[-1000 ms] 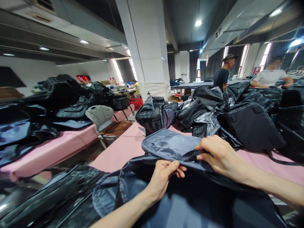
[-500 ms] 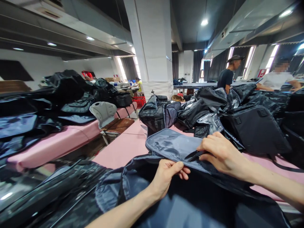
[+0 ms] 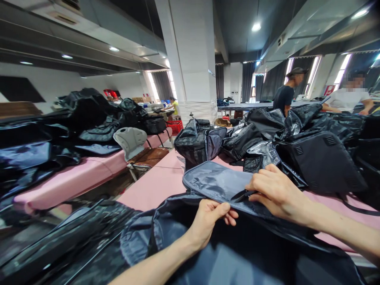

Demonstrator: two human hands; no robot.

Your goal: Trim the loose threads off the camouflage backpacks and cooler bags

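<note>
A large dark bag (image 3: 175, 225) lies wide open in front of me, its grey-blue lining showing. At its far edge a grey lined flap (image 3: 213, 179) is folded up. My left hand (image 3: 212, 217) pinches the edge of the bag below this flap, thumb on top and fingers curled under. Close by on the right, my right hand (image 3: 274, 192) has its thumb and fingers closed on the flap's right part, where a dark strip of fabric shows under the fingertips. The bag's right side runs beneath my right forearm.
Finished-looking black bags (image 3: 323, 162) are heaped at the right on the pink table (image 3: 154, 180). Camouflage bags (image 3: 59, 241) lie at the lower left. A grey-backed chair (image 3: 130, 142) stands beside another pink table (image 3: 97, 170). Two people (image 3: 286, 95) work behind the heap; another sits farther back.
Both hands keep their hold on the bag, almost unmoved. The whole view has shifted very slightly, with the surroundings a little farther right.
</note>
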